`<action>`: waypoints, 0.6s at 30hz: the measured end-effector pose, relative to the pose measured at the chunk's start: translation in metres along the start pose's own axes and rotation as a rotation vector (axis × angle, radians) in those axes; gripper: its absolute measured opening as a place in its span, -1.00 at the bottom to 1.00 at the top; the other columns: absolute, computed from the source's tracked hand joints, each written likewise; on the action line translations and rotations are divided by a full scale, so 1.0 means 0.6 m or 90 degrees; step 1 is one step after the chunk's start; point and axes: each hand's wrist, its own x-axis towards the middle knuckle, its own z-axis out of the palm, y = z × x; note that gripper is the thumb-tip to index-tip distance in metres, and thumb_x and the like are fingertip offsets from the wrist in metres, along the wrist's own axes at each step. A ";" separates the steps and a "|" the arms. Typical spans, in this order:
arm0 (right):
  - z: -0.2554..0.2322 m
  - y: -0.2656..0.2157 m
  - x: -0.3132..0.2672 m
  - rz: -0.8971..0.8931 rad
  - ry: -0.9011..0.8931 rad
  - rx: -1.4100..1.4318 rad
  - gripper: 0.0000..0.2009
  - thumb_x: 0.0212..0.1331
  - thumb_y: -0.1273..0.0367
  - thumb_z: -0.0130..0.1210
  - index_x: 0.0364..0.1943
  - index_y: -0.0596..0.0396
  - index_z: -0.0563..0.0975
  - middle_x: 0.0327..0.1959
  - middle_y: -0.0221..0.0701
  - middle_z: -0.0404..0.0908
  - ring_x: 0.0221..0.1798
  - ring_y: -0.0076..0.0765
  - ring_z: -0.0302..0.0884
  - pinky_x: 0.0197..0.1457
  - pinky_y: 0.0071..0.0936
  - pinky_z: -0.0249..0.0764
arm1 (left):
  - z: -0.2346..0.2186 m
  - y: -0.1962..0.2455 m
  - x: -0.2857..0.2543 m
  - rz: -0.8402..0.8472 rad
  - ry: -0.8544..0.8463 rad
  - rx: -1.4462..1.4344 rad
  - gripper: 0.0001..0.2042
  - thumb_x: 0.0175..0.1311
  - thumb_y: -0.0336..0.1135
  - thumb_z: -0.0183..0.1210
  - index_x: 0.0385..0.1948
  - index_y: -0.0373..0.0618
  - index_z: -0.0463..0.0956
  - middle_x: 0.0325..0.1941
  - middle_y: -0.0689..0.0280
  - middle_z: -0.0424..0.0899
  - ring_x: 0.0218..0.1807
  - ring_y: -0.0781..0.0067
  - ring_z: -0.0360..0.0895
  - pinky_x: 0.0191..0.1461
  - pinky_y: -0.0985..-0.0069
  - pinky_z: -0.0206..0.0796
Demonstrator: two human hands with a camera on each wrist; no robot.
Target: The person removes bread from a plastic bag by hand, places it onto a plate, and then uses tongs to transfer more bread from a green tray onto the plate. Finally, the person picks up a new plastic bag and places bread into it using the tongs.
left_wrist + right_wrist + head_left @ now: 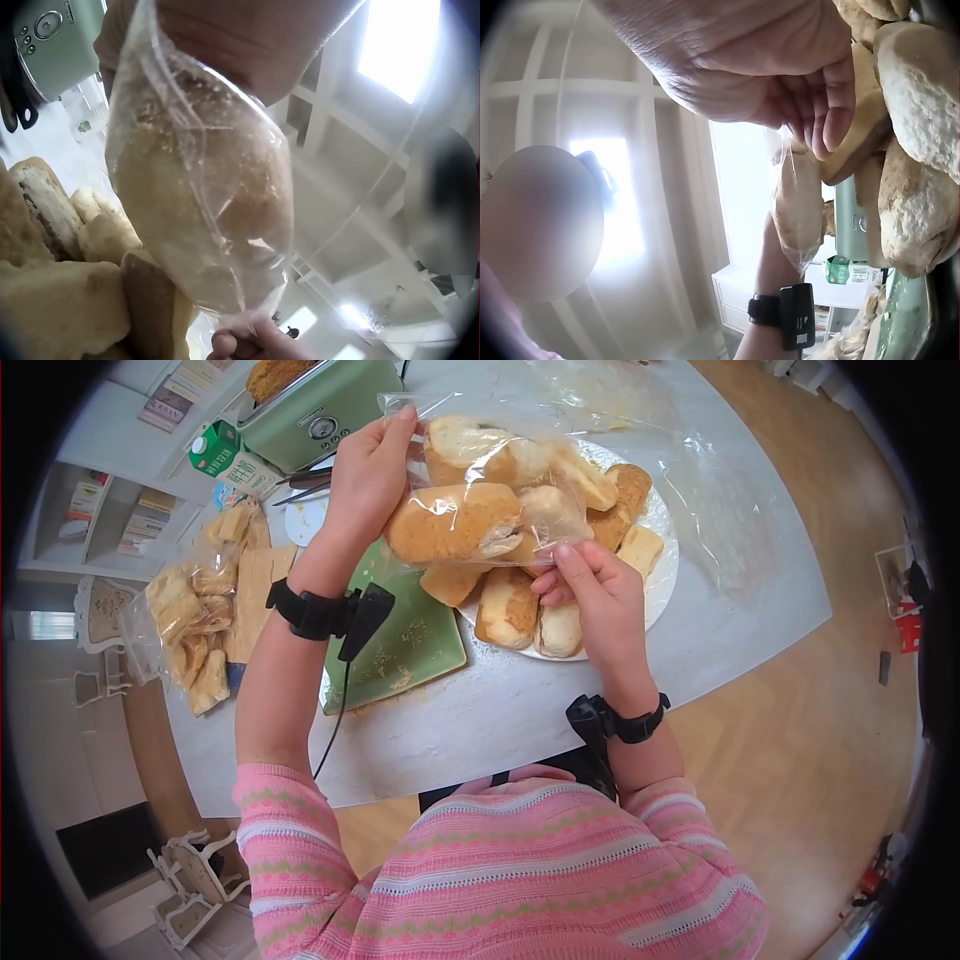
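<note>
A clear plastic bag (560,530) with bread pieces inside is held up over a white plate (662,595) heaped with bread. My left hand (372,475) pinches the bag's left upper edge, near a browned roll (455,522) in the bag. At the lower right corner, my right hand (600,595) pinches the plastic between thumb and fingers. The left wrist view shows the bag (202,165) hanging between both hands, the right fingers (259,341) at its bottom. In the right wrist view the right hand (765,67) grips the bag's edge beside the bread.
A green tray (400,640) with crumbs lies left of the plate. Farther left is a bag of bread pieces (190,610) by a wooden board (255,600). Behind stand a green toaster (322,420) and a carton (232,460). Empty clear plastic (715,510) lies at right.
</note>
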 end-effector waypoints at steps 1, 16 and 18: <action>0.000 0.001 0.001 0.001 0.002 0.001 -0.76 0.38 0.33 0.00 -0.21 0.26 0.59 -0.33 -0.37 0.66 -0.38 -0.60 0.57 -0.33 -0.65 0.49 | -0.002 0.001 0.003 -0.001 -0.002 0.001 -0.61 0.43 -0.07 -0.01 -0.22 -0.28 0.60 -0.42 0.29 0.64 -0.58 0.62 0.40 -0.45 0.60 0.29; 0.001 0.011 0.003 0.006 -0.031 -0.023 -0.74 0.34 0.30 0.07 -0.22 0.26 0.63 -0.36 -0.41 0.66 -0.41 -0.66 0.53 -0.34 -0.68 0.46 | -0.009 0.007 -0.007 0.140 0.009 0.124 -0.62 0.41 -0.07 0.07 -0.50 -0.19 0.57 -0.76 0.52 0.33 -0.69 0.77 0.23 -0.59 0.65 0.05; 0.003 0.012 0.003 -0.007 -0.030 -0.034 -0.75 0.34 0.31 0.07 -0.22 0.26 0.63 -0.36 -0.42 0.66 -0.42 -0.66 0.52 -0.34 -0.68 0.46 | -0.011 0.006 -0.011 0.128 0.028 0.073 -0.61 0.41 -0.05 0.07 -0.51 -0.18 0.56 -0.74 0.53 0.32 -0.66 0.79 0.23 -0.58 0.68 0.03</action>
